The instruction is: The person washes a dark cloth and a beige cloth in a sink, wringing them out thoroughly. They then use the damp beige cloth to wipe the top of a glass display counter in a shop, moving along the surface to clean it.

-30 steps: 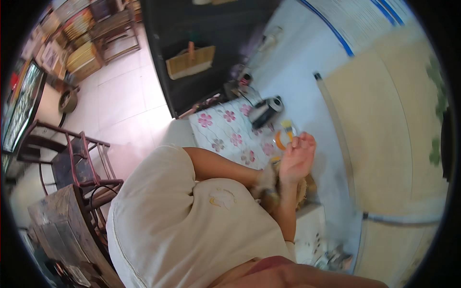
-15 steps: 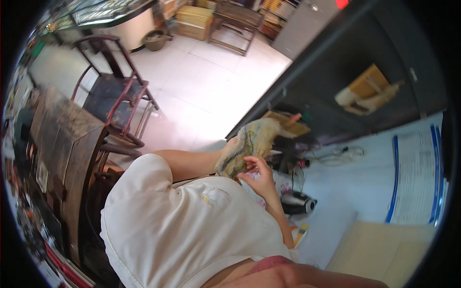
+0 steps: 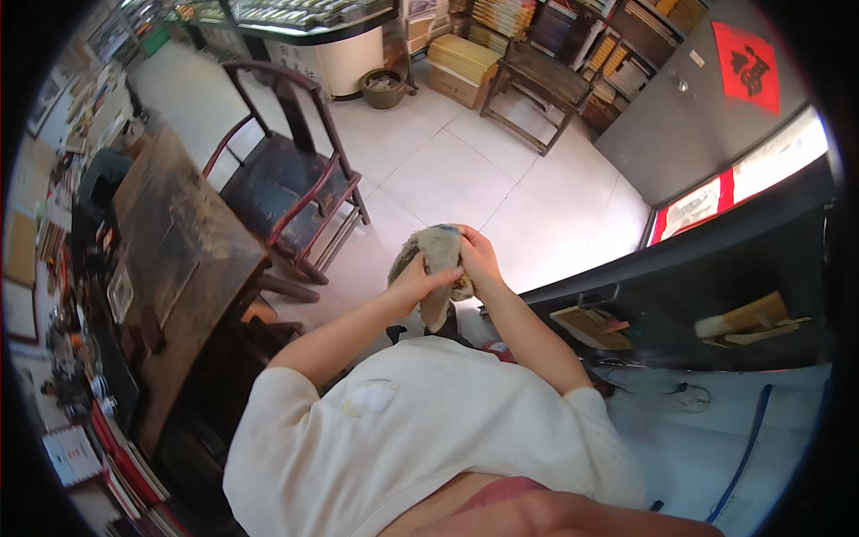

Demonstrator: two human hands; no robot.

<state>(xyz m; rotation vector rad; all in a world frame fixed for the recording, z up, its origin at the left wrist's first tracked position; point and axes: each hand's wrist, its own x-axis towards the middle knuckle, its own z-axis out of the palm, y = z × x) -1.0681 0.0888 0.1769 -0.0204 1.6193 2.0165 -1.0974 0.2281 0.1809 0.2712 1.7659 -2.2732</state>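
Note:
A worn, greyish-beige rag [image 3: 440,249] with a blue patch at its top edge is bunched up in front of my chest. My left hand [image 3: 417,279] grips it from the left, thumb laid over the folds. On the other side my right hand [image 3: 478,258] has its fingers curled round the rag's edge. A loose end hangs below, between my wrists. Whether the folds wrap anything is hidden.
At my left stands a dark wooden table [image 3: 206,242], with a wooden armchair [image 3: 291,179] beyond it. A dark panel [image 3: 662,309] with paper packets on it lies to my right. Farther off are a pot [image 3: 385,89], a low bench [image 3: 546,80] and a grey door [image 3: 662,103].
My view has swung round, bringing the door into fuller sight. The rag, spread out with its stripes showing before, is now bunched up farther from my body, between both hands.

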